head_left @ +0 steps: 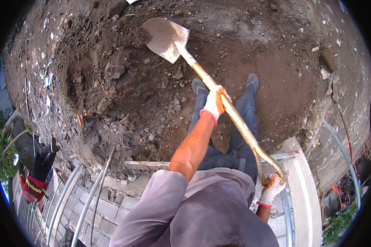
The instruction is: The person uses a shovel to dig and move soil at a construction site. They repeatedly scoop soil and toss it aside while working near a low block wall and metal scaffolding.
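A long shovel [240,120] slants across the view, its worn metal blade at the upper left and its handle end at the lower right. My left hand [215,103], in a white and orange glove with a red cuff, is wrapped round the middle of the shaft. Lower down, by my right hip, my right hand [272,189] wears a matching glove and grips the forked handle end. The tip of the blade [165,38] meets loose dark soil [125,39], and some dirt clings to its face.
Rocks [114,71] and bits of litter lie in the soil at the left. Metal pipes [86,208] and grey paving blocks [107,209] are at the lower left, where a person in a red vest [32,188] stands. A pale beam [304,193] runs along my right.
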A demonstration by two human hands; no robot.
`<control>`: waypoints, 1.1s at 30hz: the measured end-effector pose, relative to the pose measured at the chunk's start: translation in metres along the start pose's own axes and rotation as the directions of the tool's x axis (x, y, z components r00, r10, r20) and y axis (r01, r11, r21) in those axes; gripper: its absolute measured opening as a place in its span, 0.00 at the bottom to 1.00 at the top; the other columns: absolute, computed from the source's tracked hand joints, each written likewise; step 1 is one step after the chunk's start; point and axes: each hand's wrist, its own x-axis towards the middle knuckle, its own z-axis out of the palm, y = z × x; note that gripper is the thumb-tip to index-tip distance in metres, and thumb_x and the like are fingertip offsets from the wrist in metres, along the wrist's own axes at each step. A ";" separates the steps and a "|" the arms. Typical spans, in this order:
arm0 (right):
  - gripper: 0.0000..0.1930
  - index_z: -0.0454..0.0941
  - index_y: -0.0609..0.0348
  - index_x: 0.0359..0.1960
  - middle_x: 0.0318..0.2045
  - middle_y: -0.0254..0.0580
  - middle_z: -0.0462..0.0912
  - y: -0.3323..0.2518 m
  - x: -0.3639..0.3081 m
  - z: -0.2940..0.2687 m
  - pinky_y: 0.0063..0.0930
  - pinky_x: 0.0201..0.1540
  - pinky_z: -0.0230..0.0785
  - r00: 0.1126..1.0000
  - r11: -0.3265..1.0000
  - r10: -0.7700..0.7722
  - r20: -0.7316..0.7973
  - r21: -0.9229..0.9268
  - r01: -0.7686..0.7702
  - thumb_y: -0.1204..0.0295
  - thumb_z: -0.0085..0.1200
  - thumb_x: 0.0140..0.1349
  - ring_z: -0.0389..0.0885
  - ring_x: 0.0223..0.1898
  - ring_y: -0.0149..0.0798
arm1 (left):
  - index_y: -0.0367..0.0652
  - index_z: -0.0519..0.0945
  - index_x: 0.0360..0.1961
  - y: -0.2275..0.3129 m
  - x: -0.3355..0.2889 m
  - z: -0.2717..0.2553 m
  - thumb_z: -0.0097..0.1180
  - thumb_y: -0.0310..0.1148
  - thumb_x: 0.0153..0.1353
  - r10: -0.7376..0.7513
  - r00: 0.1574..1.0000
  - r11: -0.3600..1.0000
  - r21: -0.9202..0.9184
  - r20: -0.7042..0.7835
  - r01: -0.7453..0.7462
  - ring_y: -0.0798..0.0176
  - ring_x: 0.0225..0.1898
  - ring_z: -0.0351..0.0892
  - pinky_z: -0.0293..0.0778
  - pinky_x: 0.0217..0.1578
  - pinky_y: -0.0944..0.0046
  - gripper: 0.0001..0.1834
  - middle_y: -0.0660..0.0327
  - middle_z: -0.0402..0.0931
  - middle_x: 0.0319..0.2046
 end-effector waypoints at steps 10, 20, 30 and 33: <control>0.02 0.69 0.53 0.30 0.16 0.30 0.69 -0.036 0.003 -0.074 0.21 0.11 0.55 0.939 0.956 0.075 -0.336 -0.245 -0.164 0.73 0.48 0.60 0.64 0.12 0.26 | 0.47 0.69 0.21 -0.143 -0.013 -0.006 0.56 0.33 0.50 -0.249 0.943 0.968 -0.016 -0.223 0.252 0.60 0.21 0.68 0.70 0.26 0.59 0.08 0.64 0.65 0.18; 0.26 0.62 0.55 0.57 0.23 0.39 0.71 0.021 0.029 -0.015 0.23 0.18 0.64 0.962 0.964 0.259 -0.089 0.088 -0.251 0.79 0.51 0.55 0.70 0.17 0.31 | 0.47 0.68 0.21 -0.047 0.002 -0.030 0.54 0.28 0.43 0.189 0.956 0.957 0.259 -0.223 -0.129 0.61 0.20 0.68 0.70 0.25 0.62 0.07 0.63 0.66 0.18; 0.31 0.59 0.55 0.60 0.25 0.38 0.71 0.032 0.096 -0.033 0.23 0.19 0.65 0.963 0.904 0.159 0.216 0.359 -0.230 0.83 0.54 0.53 0.69 0.18 0.30 | 0.49 0.65 0.17 -0.020 -0.048 0.001 0.52 0.30 0.41 0.252 0.895 0.958 0.222 -0.368 -0.179 0.64 0.18 0.65 0.69 0.23 0.62 0.07 0.65 0.64 0.15; 0.30 0.61 0.53 0.60 0.25 0.34 0.69 0.013 0.120 -0.102 0.21 0.19 0.62 0.994 0.999 -0.034 0.107 0.033 0.030 0.80 0.55 0.54 0.67 0.17 0.27 | 0.48 0.66 0.15 -0.114 -0.023 -0.001 0.52 0.31 0.39 -0.003 0.946 1.000 -0.002 -0.325 0.003 0.62 0.19 0.66 0.69 0.24 0.61 0.07 0.64 0.64 0.14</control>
